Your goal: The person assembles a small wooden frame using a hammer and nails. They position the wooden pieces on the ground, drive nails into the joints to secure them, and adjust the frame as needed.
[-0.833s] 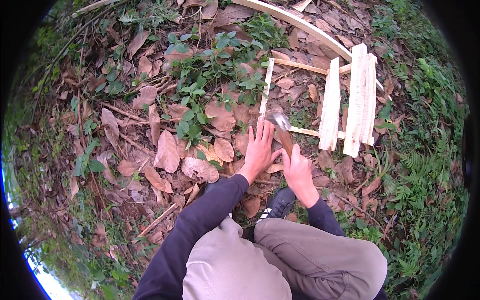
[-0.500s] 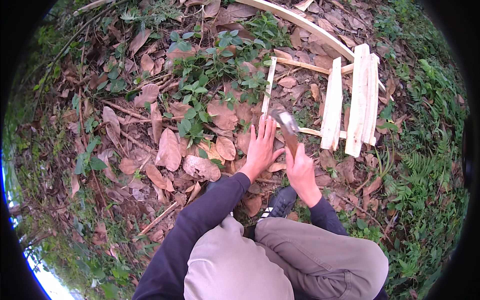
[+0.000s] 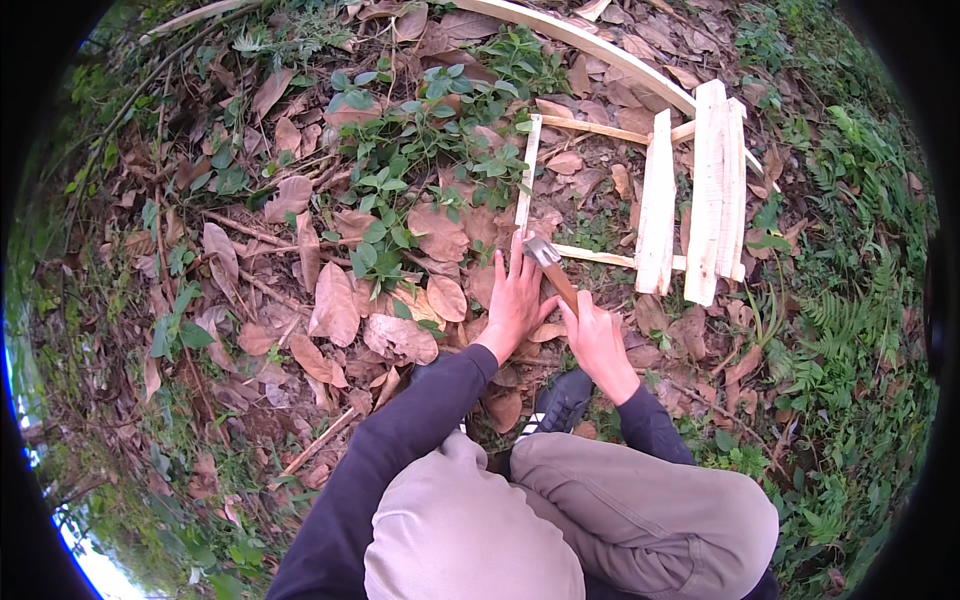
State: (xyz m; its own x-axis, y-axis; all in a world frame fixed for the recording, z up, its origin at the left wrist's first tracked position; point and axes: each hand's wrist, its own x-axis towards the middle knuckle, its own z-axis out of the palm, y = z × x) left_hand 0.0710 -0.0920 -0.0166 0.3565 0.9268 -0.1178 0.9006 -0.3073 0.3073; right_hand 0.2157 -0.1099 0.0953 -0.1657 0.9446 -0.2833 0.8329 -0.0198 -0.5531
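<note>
My right hand (image 3: 597,345) is closed round the wooden handle of a hammer (image 3: 563,285). The hammer's metal head is close to the near left corner of a pale wooden frame (image 3: 526,185), beside the fingertips of my left hand (image 3: 514,308). That left hand lies with its fingers stretched out, reaching to the same corner. Whether a nail is under the hammer head cannot be made out. Across the right part of the frame lie a narrow pale board (image 3: 656,205) and a wider pair of boards (image 3: 711,200).
Dry brown leaves (image 3: 335,305) and green plants (image 3: 385,200) cover the ground. A long pale wooden strip (image 3: 590,42) lies beyond the frame. Ferns (image 3: 850,320) grow on the right. My dark shoe (image 3: 557,402) is just below my hands.
The hammer head has come down and left to the frame's corner, and it looks sharper than before. My left hand stays by the corner. The whole view has shifted slightly.
</note>
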